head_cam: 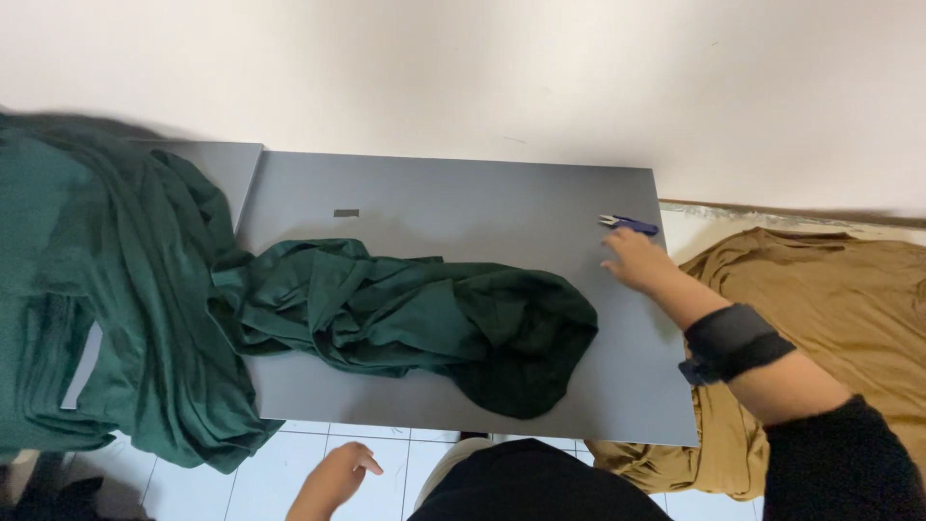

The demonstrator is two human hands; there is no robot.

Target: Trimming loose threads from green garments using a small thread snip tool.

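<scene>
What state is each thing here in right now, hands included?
Green garment: crumpled on the grey table.
Green fabric pile: draped over the table's left end.
Thread snips: lying flat, unheld.
Right hand: beside the snips.
Left hand: empty, below the table edge.
Tan cloth: heaped at the right.

A: How is the scene lit?
B: Soft, even daylight; the white wall (540,68) is bright and slightly washed out across the top of the frame. No hard glare shows on the grey table (463,207), only a dull sheen.

A: And the shadows?
B: Faint and diffuse. A soft one lies beneath the green cloth (415,314) at centre; its folds go near-black at lower centre.

A: Sharpness?
B: Centre is fairly crisp. The upper-left cloth edge smears with motion blur, and the right hand (637,259) is slightly soft. Table edges bow, showing wide-angle distortion toward the corners.
</scene>
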